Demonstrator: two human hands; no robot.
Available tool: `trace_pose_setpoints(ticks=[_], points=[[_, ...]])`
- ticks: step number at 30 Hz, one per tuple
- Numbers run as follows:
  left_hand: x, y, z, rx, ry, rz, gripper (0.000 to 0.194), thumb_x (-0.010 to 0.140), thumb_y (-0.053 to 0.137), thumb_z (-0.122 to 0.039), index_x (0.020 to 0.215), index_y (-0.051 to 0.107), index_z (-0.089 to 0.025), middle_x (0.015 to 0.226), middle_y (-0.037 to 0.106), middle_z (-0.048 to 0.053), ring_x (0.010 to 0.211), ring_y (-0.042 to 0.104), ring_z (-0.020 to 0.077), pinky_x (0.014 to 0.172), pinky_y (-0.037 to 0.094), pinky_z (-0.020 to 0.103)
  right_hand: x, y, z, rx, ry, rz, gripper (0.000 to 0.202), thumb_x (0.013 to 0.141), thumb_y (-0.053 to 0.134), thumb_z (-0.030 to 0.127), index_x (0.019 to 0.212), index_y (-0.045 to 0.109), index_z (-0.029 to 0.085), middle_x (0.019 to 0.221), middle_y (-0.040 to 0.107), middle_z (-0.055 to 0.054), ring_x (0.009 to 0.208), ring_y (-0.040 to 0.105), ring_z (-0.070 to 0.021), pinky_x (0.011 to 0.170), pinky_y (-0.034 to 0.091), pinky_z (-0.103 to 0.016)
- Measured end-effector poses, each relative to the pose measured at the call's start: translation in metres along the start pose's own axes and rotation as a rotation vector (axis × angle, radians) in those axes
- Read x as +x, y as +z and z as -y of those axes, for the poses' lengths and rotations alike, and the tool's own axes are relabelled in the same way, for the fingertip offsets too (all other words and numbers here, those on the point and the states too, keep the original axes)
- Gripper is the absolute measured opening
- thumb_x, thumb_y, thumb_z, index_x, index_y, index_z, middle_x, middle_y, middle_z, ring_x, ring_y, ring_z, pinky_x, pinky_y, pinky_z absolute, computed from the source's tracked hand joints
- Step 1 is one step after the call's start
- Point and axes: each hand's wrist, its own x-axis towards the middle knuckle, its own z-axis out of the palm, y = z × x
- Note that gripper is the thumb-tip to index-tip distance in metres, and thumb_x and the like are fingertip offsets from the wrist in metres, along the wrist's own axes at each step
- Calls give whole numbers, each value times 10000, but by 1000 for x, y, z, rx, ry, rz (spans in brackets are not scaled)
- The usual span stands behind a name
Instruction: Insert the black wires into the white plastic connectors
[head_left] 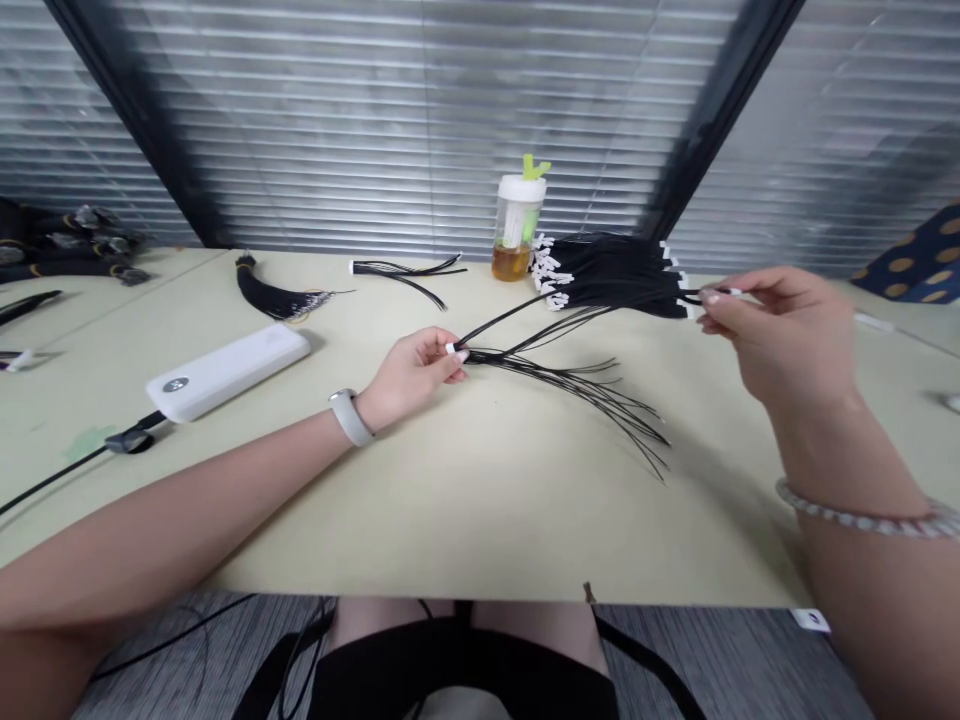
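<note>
Between thumb and fingers, my left hand (424, 368) pinches a wire harness (559, 372) at its small white connector. Thin black wires fan out from that connector to the right, their loose ends hanging above the table. My right hand (787, 325) is closed on a black cable end with a white tip, up and to the right. Black strands stretch from the left hand toward the right one, passing in front of a stack of black cables (611, 268) with white connectors. Whether both hands grip the same harness is hard to make out there.
A white power bank (229, 372) with a black cord lies at left on the table (480, 520). Behind are a black wire bundle (274, 290), a small harness (405, 270) and a bottle (517, 225) of amber liquid. More bundles (67, 245) lie far left; a dotted navy item (915, 260) stands right.
</note>
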Motion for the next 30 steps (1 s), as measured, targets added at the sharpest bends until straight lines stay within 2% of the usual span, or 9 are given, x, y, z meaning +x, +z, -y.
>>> trace_pose_setpoints(ticks=[3,8,12,15,18,20,22,25,30], points=[[0,-1,1,-19,-2,37,304,696,672,-343,877,566,-123,714,600,4,643,603,90,675,511,236,-1,4,-1,234,20,28,214,551,723,148,673,548,170,779,651,-9,479,558,-67,484,460,-210],[0,-7,-3,-53,63,49,296,689,690,-356,854,601,-127,814,641,33,704,607,89,713,502,228,-4,8,3,551,43,108,151,627,696,168,639,546,173,787,645,-5,623,610,-93,595,505,-227],[0,-8,-5,-124,-3,15,323,722,659,-389,924,613,-141,921,647,51,753,638,107,738,521,250,-4,10,5,565,43,63,210,596,650,12,712,589,175,821,656,-21,625,576,-61,628,502,-182],[2,-9,-3,-259,-134,23,303,755,628,-396,915,604,-140,841,637,35,689,637,91,686,532,238,-3,9,5,545,80,45,381,545,605,-50,826,608,208,845,661,-24,645,576,-66,647,508,-188],[4,-11,-1,-360,-212,34,259,767,626,-371,872,594,-137,777,634,27,693,634,83,689,529,217,-3,8,7,519,114,68,419,541,555,-52,847,617,227,815,655,-14,636,567,-66,634,514,-209],[4,-12,-2,-301,-193,34,272,766,617,-402,815,587,-136,709,636,27,673,633,91,675,529,218,-3,6,8,524,120,98,433,545,549,-49,867,616,232,822,652,-17,623,561,-62,612,511,-212],[2,-12,-5,-117,-122,34,339,764,587,-469,724,572,-133,614,623,28,596,620,100,613,522,218,-3,6,9,518,126,94,446,552,562,-52,897,607,228,845,650,-24,623,563,-63,583,502,-206],[-2,-10,-10,150,-3,49,418,765,541,-534,657,550,-130,548,596,26,517,595,101,532,492,202,-3,6,6,484,169,10,400,581,566,-58,890,579,195,813,643,-36,633,570,-75,566,498,-193],[-7,-6,-13,114,71,130,411,767,522,-551,817,559,-145,620,595,12,552,590,100,559,499,213,2,8,-3,497,366,30,245,649,523,-36,784,500,167,766,585,-40,590,548,-54,500,478,-107]])
